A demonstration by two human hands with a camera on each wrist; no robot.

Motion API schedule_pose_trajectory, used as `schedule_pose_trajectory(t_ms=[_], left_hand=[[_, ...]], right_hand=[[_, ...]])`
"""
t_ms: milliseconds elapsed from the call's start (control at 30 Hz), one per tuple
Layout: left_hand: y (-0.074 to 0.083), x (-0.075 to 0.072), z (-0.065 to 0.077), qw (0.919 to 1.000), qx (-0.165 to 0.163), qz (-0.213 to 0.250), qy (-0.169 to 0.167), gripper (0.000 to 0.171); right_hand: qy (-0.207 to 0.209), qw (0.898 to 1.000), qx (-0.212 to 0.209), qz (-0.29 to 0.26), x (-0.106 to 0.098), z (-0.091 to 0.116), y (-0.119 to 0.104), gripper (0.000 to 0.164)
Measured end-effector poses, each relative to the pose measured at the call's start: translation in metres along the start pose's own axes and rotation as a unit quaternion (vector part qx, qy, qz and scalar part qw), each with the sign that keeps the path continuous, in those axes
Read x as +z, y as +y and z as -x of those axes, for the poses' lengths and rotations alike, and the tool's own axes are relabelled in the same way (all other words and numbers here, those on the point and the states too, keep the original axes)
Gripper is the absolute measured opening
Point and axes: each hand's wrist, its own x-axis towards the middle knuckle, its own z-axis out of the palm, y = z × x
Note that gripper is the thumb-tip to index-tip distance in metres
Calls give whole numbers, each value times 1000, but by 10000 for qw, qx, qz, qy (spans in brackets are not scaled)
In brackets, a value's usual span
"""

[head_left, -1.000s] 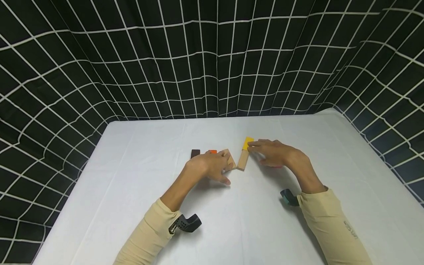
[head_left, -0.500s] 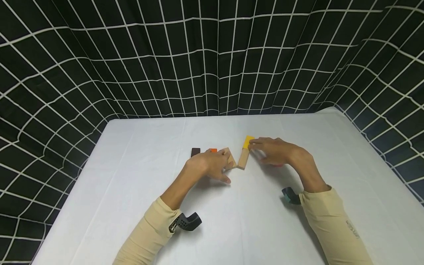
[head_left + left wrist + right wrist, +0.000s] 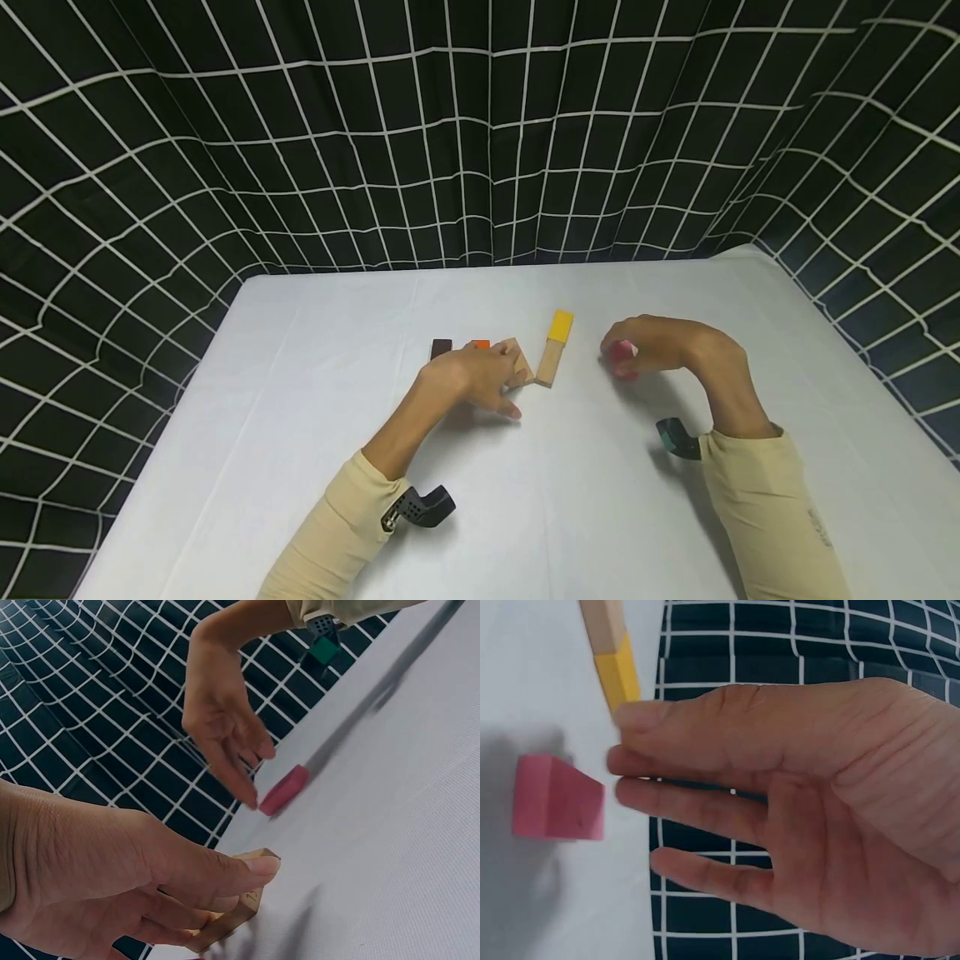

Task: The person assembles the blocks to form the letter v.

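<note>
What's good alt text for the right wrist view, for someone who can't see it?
A right hand, fingers extended, points toward a pink block on a white cloth without touching it. Higher up, a yellow block meets a plain wooden block end to end; behind, a dark curtain carries a white grid.

Soft light, seemingly from overhead, falls evenly on the white table (image 3: 540, 533), while the curtain (image 3: 375, 150) stays dark. Soft-edged shadows lie on the near-edge side of the left hand (image 3: 472, 377) and right hand (image 3: 651, 343). The curtain's lines bow at the head view's sides. Both wrist views look greyer, with blurred shadow around the pink block (image 3: 555, 799).
</note>
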Motion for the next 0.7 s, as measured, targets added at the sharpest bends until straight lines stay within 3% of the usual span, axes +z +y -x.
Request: schedule_pose_trajectory(t_ms=[67,200,333,500,700], left_hand=[[0,0,0,10000,17,38,11,63],[-1,0,0,9999,49,96,30,61],[0,0,0,9999,26,105,-2,62],[1,1,-1,10000,37,72,-19,63],[1,1,-1,9999,82,82,56,55]], right_hand=[[-77,9998,188,35,0,3,2,39],[-434,9969,652,-5,2,5,3,59],[-611,9958,674,-61,4,6,7,78],[-425,9986,318,-5,2,13,14,73],[-564,9960,691,-79,1,14,16,69]])
